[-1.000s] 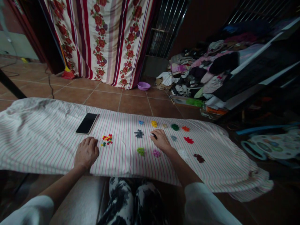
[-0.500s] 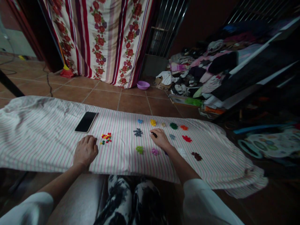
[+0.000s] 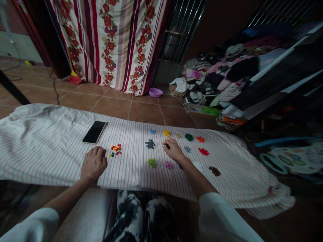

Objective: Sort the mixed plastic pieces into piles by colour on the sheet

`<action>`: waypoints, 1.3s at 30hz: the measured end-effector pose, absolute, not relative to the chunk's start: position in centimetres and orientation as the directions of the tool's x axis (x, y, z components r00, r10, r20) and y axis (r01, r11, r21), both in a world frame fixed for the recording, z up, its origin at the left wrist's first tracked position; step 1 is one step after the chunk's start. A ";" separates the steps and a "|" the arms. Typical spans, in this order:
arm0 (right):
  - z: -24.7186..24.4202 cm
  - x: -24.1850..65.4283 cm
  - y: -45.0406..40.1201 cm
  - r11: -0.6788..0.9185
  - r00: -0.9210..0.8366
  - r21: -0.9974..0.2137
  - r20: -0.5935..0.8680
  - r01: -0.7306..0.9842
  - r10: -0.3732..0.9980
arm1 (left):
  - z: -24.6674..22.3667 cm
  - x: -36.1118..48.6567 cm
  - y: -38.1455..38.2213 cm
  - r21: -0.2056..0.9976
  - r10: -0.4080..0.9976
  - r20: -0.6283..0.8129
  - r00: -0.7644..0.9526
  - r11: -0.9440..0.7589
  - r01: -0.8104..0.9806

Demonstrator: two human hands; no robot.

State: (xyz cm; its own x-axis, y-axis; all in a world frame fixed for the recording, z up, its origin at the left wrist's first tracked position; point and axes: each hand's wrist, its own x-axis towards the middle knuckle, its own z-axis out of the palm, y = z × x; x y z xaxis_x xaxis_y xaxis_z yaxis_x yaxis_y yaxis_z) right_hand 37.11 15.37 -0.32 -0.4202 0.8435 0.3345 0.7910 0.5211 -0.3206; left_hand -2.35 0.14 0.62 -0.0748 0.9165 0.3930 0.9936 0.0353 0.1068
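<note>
My left hand (image 3: 94,163) rests palm down on the striped cloth (image 3: 131,174), fingers loosely spread and holding nothing. Just right of it lie mixed red, yellow and green pieces (image 3: 116,150). My right hand (image 3: 174,150) is at the middle of the sorted piles, its fingers closed around small black pieces (image 3: 167,146), partly hidden by the fingers. Dark grey pieces (image 3: 150,144) lie to its left, yellow ones (image 3: 166,133) beyond it, and lime green (image 3: 152,163) and pink ones (image 3: 168,165) nearer my body. My right forearm partly covers purple and white pieces.
A phone (image 3: 95,132) lies beyond my left hand. Dark green (image 3: 189,137), orange (image 3: 200,138), red (image 3: 203,151) and brown piles (image 3: 214,171) sit toward the right. On the floor beyond the cloth are a purple basin (image 3: 155,92) and heaped clothes (image 3: 222,74).
The camera view has shifted slightly, so everything appears a little farther right. Both hands keep nearly the same places on the cloth.
</note>
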 end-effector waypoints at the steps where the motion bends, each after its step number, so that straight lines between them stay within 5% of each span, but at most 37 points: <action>1: -0.3 37.1 15.4 0.521 -0.422 -0.318 0.332 0.792 0.844 | 0.6 -2.3 0.2 0.106 0.912 0.402 -0.078 0.039 0.994; 26: 0.0 36.6 15.6 0.498 -0.414 -0.265 0.313 0.826 0.854 | 0.9 -2.3 0.1 0.133 0.928 0.365 -0.080 0.033 0.991; 39: 1.5 35.9 13.7 0.540 -0.379 -0.398 0.416 0.742 0.827 | 1.0 -2.2 0.0 0.124 0.927 0.365 -0.088 0.045 0.991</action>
State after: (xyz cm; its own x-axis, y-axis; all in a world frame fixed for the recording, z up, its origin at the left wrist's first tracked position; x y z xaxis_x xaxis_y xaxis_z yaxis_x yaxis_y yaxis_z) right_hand 35.89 13.68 1.47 -0.3795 0.8266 0.4157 0.7416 0.5404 -0.3976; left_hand -2.15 -0.01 0.99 -0.0881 0.9267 0.3653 0.9912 0.0453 0.1243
